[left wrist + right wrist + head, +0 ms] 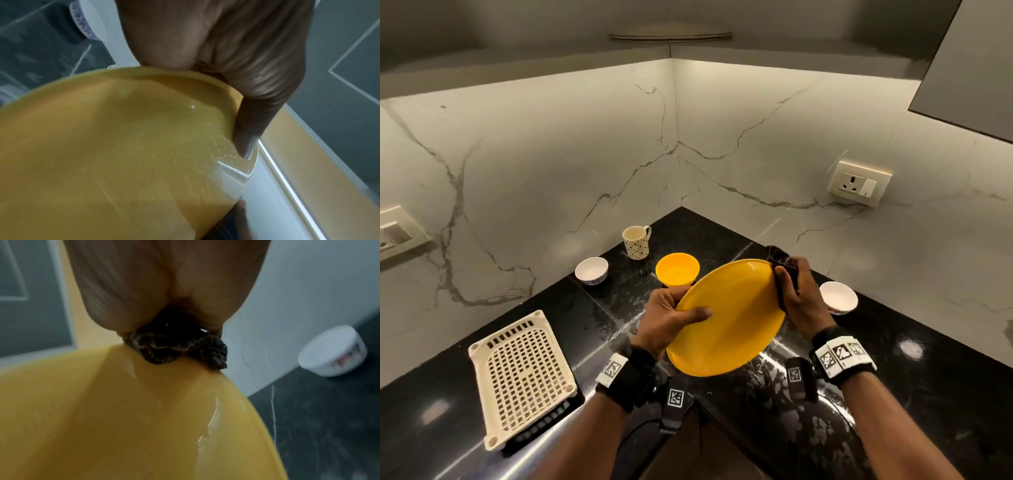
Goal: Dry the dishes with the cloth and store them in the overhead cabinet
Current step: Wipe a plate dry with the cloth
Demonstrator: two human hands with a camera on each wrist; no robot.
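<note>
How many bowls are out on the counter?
3: a white bowl at left near the mug, a yellow bowl behind the plate, another white one at right.

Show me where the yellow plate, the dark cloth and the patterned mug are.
yellow plate [736,318], head view, middle of its face.
dark cloth [174,350], right wrist view, bunched fold at the plate's rim.
patterned mug [636,246], head view, its outer side wall.

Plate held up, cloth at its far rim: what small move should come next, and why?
Probably sweep the dark cloth in the right hand inward across the yellow plate; the left hand steadies its near edge, and droplets show on the plate in the left wrist view.
</note>
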